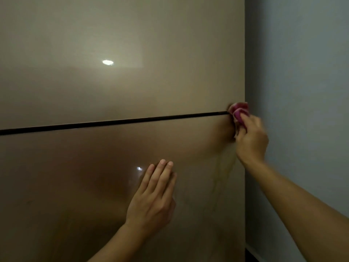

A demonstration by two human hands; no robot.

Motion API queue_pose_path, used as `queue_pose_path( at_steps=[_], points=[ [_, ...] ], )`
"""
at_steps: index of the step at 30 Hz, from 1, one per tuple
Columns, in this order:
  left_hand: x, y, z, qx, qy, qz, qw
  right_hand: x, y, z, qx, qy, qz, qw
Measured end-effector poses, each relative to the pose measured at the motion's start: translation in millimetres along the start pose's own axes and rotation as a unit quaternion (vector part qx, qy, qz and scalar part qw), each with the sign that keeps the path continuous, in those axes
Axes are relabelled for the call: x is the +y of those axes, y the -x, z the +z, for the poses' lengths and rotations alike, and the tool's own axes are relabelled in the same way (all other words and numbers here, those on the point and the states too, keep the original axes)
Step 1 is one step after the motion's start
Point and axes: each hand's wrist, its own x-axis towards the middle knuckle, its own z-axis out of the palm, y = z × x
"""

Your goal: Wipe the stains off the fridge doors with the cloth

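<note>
Head view showed the right hand [252, 140] clamped on the bunched pink cloth [239, 111] at the door gap's [120, 121] right end, left hand [153, 197] spread flat on the lower fridge door [66, 176] — the cloth risked slipping off the edge, missing the drip streaks [222, 173] below.

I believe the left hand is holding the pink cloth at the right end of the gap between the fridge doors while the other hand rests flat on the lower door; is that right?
Not quite: the head view shows the right hand holding the pink cloth at the right end of the gap. The left hand is the one resting flat on the lower door.
</note>
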Motion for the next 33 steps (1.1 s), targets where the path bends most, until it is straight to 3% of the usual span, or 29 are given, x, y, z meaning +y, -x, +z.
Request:
queue_pose_path(
  at_steps=[3, 6, 8, 10, 13, 15, 18, 20, 22, 24, 26, 29, 33],
  points=[
    [0, 1, 0, 0.001, 0.002, -0.003, 1.0, 24, 68, -8, -0.056, 0.004, -0.007, 0.998],
    [1, 1, -1, -0.001, 0.007, -0.005, 1.0, 39, 95, -46, -0.256, 0.068, 0.02, 0.964],
    [0, 0, -1, -0.002, 0.008, -0.006, 1.0, 36, 69, -63, -0.316, 0.122, 0.037, 0.94],
    [0, 0, 0, 0.0, 0.004, -0.006, 1.0, 29, 22, -64, -0.222, 0.138, 0.023, 0.965],
    [0, 0, -1, 0.002, 0.005, -0.003, 1.0, -2, -43, -48, -0.074, 0.066, -0.001, 0.995],
    [0, 0, -1, 0.002, 0.004, 0.001, 1.0, -20, -48, -27, -0.055, 0.02, 0.003, 0.998],
    [1, 0, 1, 0.007, 0.001, 0.001, 1.0, -22, 12, -7, -0.049, 0.01, -0.031, 0.998],
    [1, 0, 1, 0.008, -0.004, 0.003, 1.0, 1, 74, -15, -0.123, 0.022, -0.118, 0.985],
    [0, 0, 1, 0.007, -0.003, 0.002, 1.0, 33, 121, -35, -0.286, 0.028, -0.2, 0.937],
    [0, 1, 1, 0.006, -0.001, 0.0, 1.0, 56, 133, -57, -0.416, 0.034, -0.179, 0.891],
    [0, 1, 0, 0.003, -0.001, 0.002, 1.0, 65, 114, -64, -0.37, 0.027, -0.126, 0.92],
    [1, 0, -1, 0.001, -0.001, 0.001, 1.0, 52, 45, -57, -0.158, 0.008, -0.039, 0.987],
    [2, 0, -1, 0.0, -0.001, 0.002, 1.0, 29, 5, -23, -0.102, -0.03, 0.047, 0.993]
  ],
)
